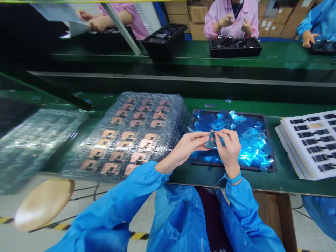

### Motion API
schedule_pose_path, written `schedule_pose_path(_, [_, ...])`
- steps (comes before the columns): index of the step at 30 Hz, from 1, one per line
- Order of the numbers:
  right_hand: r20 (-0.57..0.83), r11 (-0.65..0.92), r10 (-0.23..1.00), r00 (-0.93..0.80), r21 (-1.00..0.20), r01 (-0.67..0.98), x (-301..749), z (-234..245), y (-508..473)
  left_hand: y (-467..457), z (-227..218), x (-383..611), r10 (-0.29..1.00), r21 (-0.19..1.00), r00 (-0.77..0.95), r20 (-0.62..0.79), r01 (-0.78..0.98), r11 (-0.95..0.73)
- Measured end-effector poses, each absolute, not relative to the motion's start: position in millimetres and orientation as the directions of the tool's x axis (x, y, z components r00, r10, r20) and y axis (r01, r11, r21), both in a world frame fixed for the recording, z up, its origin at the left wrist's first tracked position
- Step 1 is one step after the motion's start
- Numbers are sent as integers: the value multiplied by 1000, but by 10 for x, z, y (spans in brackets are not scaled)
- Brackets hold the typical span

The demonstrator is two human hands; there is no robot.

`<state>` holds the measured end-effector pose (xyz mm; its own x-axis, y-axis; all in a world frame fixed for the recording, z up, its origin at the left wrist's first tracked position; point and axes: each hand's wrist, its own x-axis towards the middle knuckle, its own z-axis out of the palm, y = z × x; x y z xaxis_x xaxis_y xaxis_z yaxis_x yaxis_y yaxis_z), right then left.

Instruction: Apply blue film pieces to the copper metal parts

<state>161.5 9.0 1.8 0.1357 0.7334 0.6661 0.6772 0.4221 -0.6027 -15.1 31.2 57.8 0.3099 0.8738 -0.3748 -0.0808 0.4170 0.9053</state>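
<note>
My left hand (189, 147) and my right hand (229, 148) meet above a black tray (270, 147), both pinching a small piece of shiny blue film (210, 140) between fingers and thumbs. The tray is heaped with loose pieces of the same blue film (244, 140). To the left of my left hand stands a stack of clear blister trays (126, 134) holding copper-coloured parts in rows. My blue sleeves (126, 199) run from both wrists toward me, and a blue strap circles my right wrist.
A green workbench (296, 182) carries a second clear stack (39, 143) at left and white sheets with black parts (312, 140) at right. Beyond a conveyor, co-workers in pink and blue handle black trays before cardboard boxes. A round stool (43, 204) stands at lower left.
</note>
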Motion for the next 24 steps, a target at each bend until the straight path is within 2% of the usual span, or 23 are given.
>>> schedule_pose_path(3, [678,462,735,15,-517,721,1625,65,35,287,545,-204,851,855,289,-439,-159,494])
schedule_pose_path(7, [700,570,706,-112,-467,676,1656,179,-46,264,558,-270,831,800,310,-461,-260,541])
schedule_pose_path(10, [707,631,692,-144,-495,597,1668,267,-120,248,592,-312,831,772,323,-453,-325,546])
schedule_pose_path(13, [696,641,711,-102,-582,501,1659,300,-190,238,597,-355,857,760,272,-438,-397,514])
schedule_pose_path(16, [615,520,780,114,-739,428,1672,229,-177,230,580,-387,887,765,189,-422,-450,460])
schedule_pose_path(19, [432,259,819,378,-865,429,1758,65,-31,223,573,-391,913,800,114,-393,-447,400])
schedule_pose_path(20, [386,170,824,414,-867,469,1796,5,33,221,574,-386,918,813,91,-386,-438,385])
schedule_pose_path(22, [357,53,845,399,-797,601,1854,-91,143,216,574,-364,925,833,54,-377,-417,364])
schedule_pose_path(24, [384,51,866,321,-707,706,1845,-128,193,208,559,-329,930,847,40,-366,-399,351])
